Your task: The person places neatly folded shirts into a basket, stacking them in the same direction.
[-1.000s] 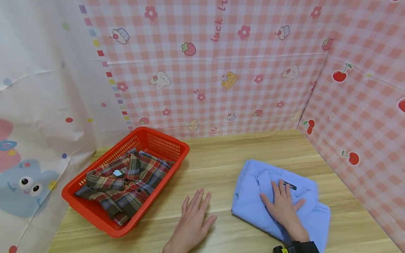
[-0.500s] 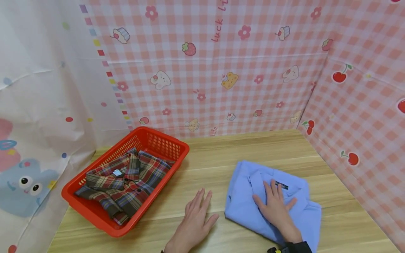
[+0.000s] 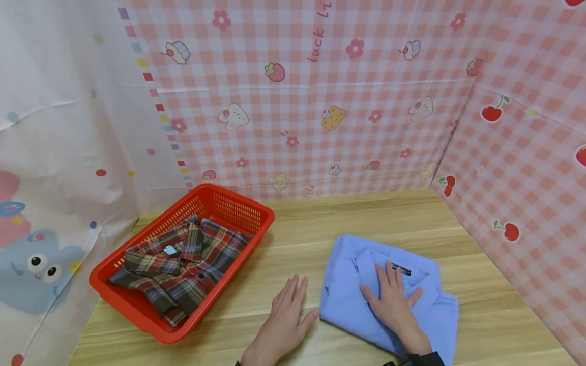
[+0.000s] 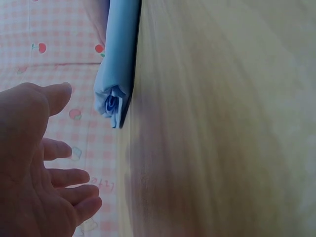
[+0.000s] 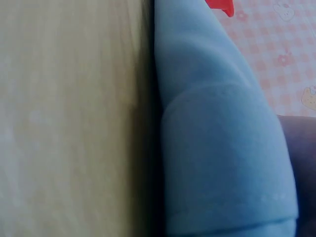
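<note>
A folded light blue shirt [image 3: 348, 300] lies on the right part of the table, its collar and dark label facing up. My right hand [image 3: 392, 305] rests on top of it with the fingers spread out just below the label. To the left of the shirt my left hand [image 3: 285, 319] is held low over the wood, fingers straight and holding nothing, the thumb close to the shirt's left edge. The left wrist view shows the shirt's rolled edge [image 4: 116, 64] beyond that thumb. In the right wrist view the shirt's folded side [image 5: 222, 153] fills the middle and mostly hides the hand.
On the left stands a red plastic basket [image 3: 137, 317] holding a folded plaid shirt [image 3: 201, 264]. The wooden table [image 3: 311, 229] meets a pink checked cloth wall [image 3: 293, 96] at the back and on the right. A white printed sheet [image 3: 50, 137] hangs at the left.
The blue shirt has slid left across the table together with my right hand on it, closing in on my left hand. My left hand has shifted only slightly right.
</note>
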Available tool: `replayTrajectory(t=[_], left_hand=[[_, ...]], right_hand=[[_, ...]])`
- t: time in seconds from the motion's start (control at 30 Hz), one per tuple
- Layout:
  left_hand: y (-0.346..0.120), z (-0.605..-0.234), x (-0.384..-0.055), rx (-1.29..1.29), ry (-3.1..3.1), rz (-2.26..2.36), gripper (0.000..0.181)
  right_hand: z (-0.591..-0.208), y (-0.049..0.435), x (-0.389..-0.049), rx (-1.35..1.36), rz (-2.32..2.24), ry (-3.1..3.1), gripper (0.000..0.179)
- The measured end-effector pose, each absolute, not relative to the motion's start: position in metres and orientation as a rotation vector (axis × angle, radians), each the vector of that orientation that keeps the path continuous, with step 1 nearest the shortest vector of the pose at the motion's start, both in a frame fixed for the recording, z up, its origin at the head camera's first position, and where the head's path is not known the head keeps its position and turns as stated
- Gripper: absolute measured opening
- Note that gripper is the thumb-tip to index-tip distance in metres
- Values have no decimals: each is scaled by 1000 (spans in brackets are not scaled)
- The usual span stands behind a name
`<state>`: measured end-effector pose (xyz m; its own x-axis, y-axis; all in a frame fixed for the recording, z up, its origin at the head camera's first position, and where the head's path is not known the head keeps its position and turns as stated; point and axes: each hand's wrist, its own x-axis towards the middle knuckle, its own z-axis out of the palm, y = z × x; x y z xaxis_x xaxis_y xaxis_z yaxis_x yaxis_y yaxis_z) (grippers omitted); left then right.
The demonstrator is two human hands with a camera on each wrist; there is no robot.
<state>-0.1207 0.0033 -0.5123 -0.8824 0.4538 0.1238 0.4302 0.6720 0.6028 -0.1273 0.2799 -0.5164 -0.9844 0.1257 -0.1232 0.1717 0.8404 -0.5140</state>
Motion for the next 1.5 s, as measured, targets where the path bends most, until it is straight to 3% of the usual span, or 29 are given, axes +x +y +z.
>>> replayTrajectory(t=[1.5], left_hand=[[18, -517, -130, 628, 2604, 1147, 77]], right_hand=[[-510, 251, -117, 123, -959, 2907, 78]])
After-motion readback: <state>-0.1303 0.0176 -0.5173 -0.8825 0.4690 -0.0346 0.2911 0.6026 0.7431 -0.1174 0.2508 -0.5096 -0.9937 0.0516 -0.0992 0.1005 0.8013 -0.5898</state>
